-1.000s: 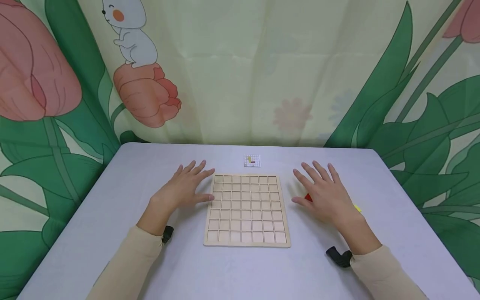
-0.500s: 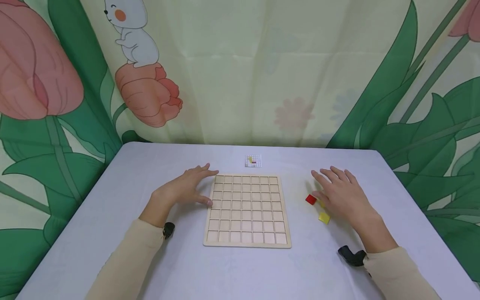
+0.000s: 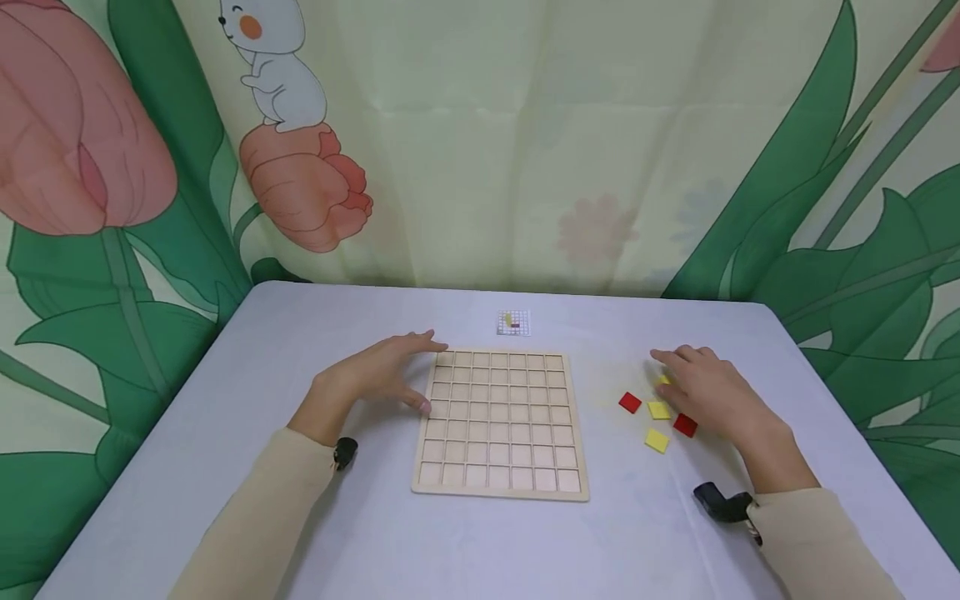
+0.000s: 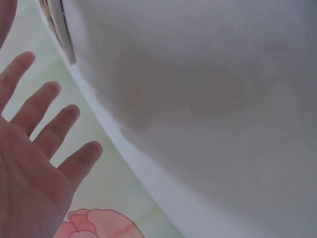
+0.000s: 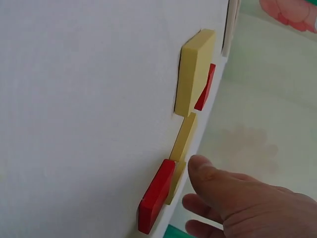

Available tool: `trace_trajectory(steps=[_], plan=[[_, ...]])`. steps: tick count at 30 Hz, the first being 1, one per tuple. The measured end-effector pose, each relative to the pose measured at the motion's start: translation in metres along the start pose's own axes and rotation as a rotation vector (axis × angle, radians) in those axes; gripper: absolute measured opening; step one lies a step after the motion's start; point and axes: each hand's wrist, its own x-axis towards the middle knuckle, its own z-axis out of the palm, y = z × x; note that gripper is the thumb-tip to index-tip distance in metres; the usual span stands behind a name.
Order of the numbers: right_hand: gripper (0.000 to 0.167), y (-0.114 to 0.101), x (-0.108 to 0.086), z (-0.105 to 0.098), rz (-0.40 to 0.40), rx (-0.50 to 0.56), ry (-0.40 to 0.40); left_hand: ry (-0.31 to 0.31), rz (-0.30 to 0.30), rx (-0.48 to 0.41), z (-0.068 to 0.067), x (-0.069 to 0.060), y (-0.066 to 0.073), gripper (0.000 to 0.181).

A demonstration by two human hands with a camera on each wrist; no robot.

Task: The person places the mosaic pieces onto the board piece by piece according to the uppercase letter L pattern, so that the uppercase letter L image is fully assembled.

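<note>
A square wooden grid board (image 3: 500, 497) lies on the table. My left hand (image 3: 367, 379) is at its left edge, with the thumb and forefinger spread along the rim; I cannot tell whether they touch it. The left wrist view shows that hand's fingers straight and apart. To the board's right, my right hand (image 3: 712, 392) hovers over small square tiles, holding none that I can see. Its fingers partly cover one yellow tile (image 3: 663, 381). Nearby lie two more yellow tiles (image 5: 195, 72) and two red tiles (image 5: 157, 197). In the right wrist view the thumb is close beside them.
Behind the board lies a small card (image 3: 513, 322) printed with a grid and yellow and red marks. A white cloth covers the table (image 3: 480, 550). At its back edge hangs a curtain (image 3: 465, 167) with flowers and a cartoon animal.
My right hand has moved right and lowered toward the tiles, uncovering several of them. My left hand has stayed by the board's left edge. The head view has shifted slightly.
</note>
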Motion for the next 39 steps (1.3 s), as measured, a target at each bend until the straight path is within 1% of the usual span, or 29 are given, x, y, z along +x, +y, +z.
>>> trace_trajectory(steps=[3, 6, 10, 13, 18, 22, 25, 26, 31, 35, 39], plan=[[0.06, 0.004, -0.001, -0.001, 0.018, 0.047, -0.022, 0.004, 0.014, 0.035, 0.001, 0.004, 0.001, 0.099], [0.057, 0.005, 0.0, -0.001, 0.028, 0.102, -0.045, 0.007, -0.007, 0.059, 0.001, 0.005, 0.001, 0.097], [0.052, 0.008, 0.0, 0.0, 0.06, 0.152, -0.07, -0.019, 0.001, 0.065, 0.003, 0.007, 0.001, 0.097], [0.047, 0.012, -0.003, -0.002, 0.08, 0.183, -0.07, -0.035, 0.035, 0.077, 0.005, 0.01, 0.002, 0.099], [0.043, 0.019, -0.004, -0.003, 0.088, 0.246, -0.069, -0.036, 0.018, 0.105, 0.005, 0.015, 0.005, 0.098], [0.041, 0.022, -0.004, -0.004, 0.101, 0.267, -0.076, -0.038, 0.006, 0.129, 0.005, 0.017, 0.007, 0.096], [0.038, 0.022, -0.004, -0.006, 0.09, 0.267, -0.077, -0.035, 0.0, 0.149, 0.004, 0.016, 0.008, 0.096], [0.037, 0.022, -0.003, -0.006, 0.087, 0.269, -0.082, -0.035, -0.007, 0.15, 0.004, 0.016, 0.009, 0.097], [0.033, 0.02, -0.002, -0.01, 0.087, 0.283, -0.111, -0.039, -0.006, 0.149, 0.004, 0.015, 0.005, 0.1], [0.034, 0.019, 0.0, -0.011, 0.092, 0.323, -0.135, -0.034, -0.023, 0.147, 0.003, 0.013, 0.002, 0.101], [0.036, 0.02, -0.001, -0.009, 0.107, 0.354, -0.175, -0.044, -0.017, 0.132, 0.004, 0.013, 0.001, 0.102]])
